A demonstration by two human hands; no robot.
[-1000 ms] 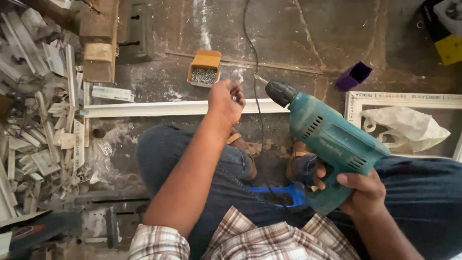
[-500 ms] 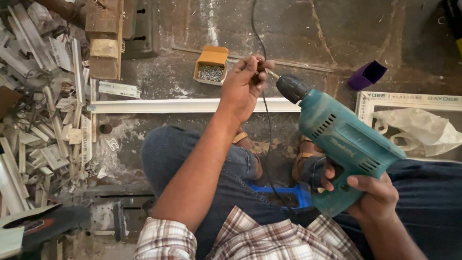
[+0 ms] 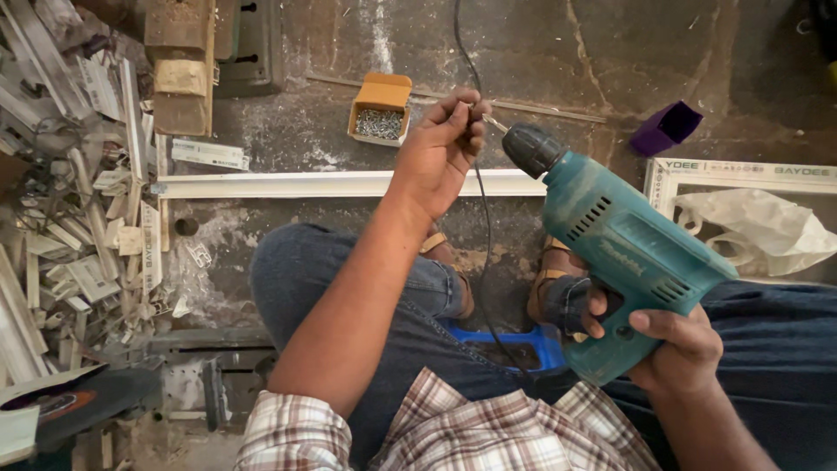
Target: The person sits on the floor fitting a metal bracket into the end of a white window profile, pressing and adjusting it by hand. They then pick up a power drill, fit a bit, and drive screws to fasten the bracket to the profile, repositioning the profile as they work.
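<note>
Pinching a small screw with our left hand (image 3: 440, 153), we've got that grip pressed tight right at the black chuck of the teal electric drill (image 3: 623, 249). Our right hand (image 3: 671, 344) is wrapped around the drill's handle, holding it tilted above our knees. On the floor beyond sit a white frame strip (image 3: 331, 183), an orange box of screws (image 3: 379, 109) and a purple box (image 3: 667, 128).

floor (image 3: 540, 52): stained concrete | screw box (image 3: 378, 107) | white strip (image 3: 349, 183) | offcut pile (image 3: 78, 218)
</note>
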